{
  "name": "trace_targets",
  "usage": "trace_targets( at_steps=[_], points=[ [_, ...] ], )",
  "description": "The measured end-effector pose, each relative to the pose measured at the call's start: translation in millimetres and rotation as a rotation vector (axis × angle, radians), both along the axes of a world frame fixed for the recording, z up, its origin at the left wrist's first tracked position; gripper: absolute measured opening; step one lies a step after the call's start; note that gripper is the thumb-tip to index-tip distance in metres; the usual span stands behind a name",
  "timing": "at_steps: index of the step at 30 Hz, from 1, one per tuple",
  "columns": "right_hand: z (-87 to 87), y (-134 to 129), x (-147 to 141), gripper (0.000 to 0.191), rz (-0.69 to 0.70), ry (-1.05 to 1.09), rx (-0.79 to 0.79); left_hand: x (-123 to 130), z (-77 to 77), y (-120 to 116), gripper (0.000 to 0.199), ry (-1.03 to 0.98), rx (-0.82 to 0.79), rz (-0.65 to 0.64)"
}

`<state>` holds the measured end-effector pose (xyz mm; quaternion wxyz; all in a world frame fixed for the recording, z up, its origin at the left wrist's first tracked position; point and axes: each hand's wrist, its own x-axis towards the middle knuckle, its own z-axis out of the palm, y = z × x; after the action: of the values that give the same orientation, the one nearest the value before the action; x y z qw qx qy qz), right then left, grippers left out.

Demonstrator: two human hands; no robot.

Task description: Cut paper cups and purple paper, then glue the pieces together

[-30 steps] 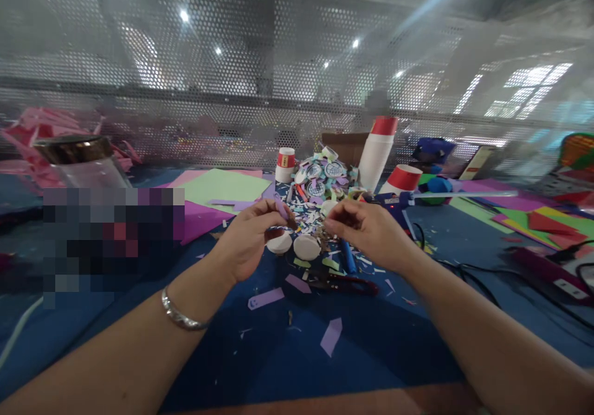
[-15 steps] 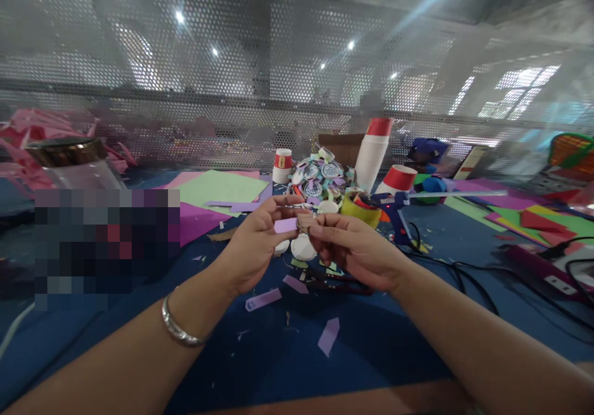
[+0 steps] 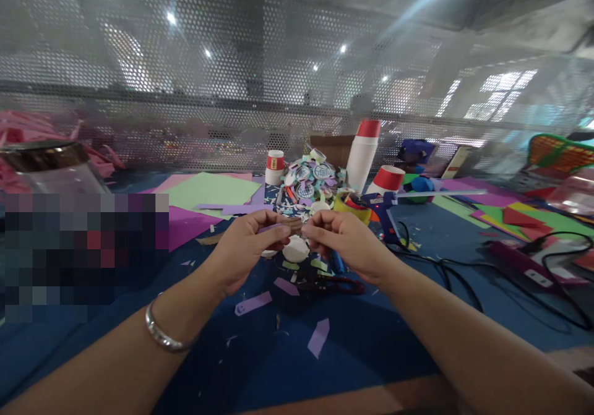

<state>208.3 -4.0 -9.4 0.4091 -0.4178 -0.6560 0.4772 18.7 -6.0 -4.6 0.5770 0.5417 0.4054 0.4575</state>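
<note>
My left hand (image 3: 245, 245) is closed in a pinch on a small brown corrugated piece (image 3: 292, 222), with a purple strip edge beneath its fingers. Close beside that piece, the fingertips of my right hand (image 3: 346, 242) are pinched together; what they hold, if anything, is too small to make out. Below the hands lie a white round piece (image 3: 296, 250) and dark scissors (image 3: 325, 284). Purple paper pieces (image 3: 318, 338) rest on the blue cloth nearer to me.
A glue gun (image 3: 385, 214) stands right of a yellow tape roll (image 3: 350, 206). Behind are stacked paper cups (image 3: 362, 158) and a pile of decorated discs (image 3: 313, 177). Black cables and a power strip (image 3: 522, 266) lie right; coloured sheets (image 3: 208, 192) and a jar (image 3: 51, 167) left.
The brown piece has turned in my left hand, and the purple strip is now mostly covered by the fingers. My right fingertips have moved slightly off the piece. The whole view has shifted a little.
</note>
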Motion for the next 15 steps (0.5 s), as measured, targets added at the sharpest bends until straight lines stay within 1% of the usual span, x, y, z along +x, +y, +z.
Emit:
trace_targets(
  at_steps=[3,4,5,8,10,13,15],
  points=[
    [4.9,6,13,0.022,-0.186,-0.271,0.306,-4,-2.5,5,0.014,0.013,-0.012,0.092],
    [7.3,8,19,0.020,-0.264,-0.354,0.390,-5,-3.2,7,0.013,0.012,-0.009,0.116],
    [9.9,10,26,0.018,-0.317,-0.430,0.431,-6,-3.7,8,0.012,0.011,-0.006,0.135],
    [16.5,13,49,0.020,-0.393,-0.601,0.460,-7,-4.4,10,0.013,0.011,-0.006,0.151],
    [18.2,11,66,0.022,-0.494,-0.672,0.459,-7,-4.6,10,0.015,0.016,-0.007,0.148],
    [16.2,5,90,0.024,-0.636,-0.755,0.379,-7,-5.5,11,0.016,0.015,-0.004,0.150],
    [13.0,3,103,0.026,-0.680,-0.829,0.311,-7,-6.4,11,0.014,0.007,0.003,0.158]
  ],
)
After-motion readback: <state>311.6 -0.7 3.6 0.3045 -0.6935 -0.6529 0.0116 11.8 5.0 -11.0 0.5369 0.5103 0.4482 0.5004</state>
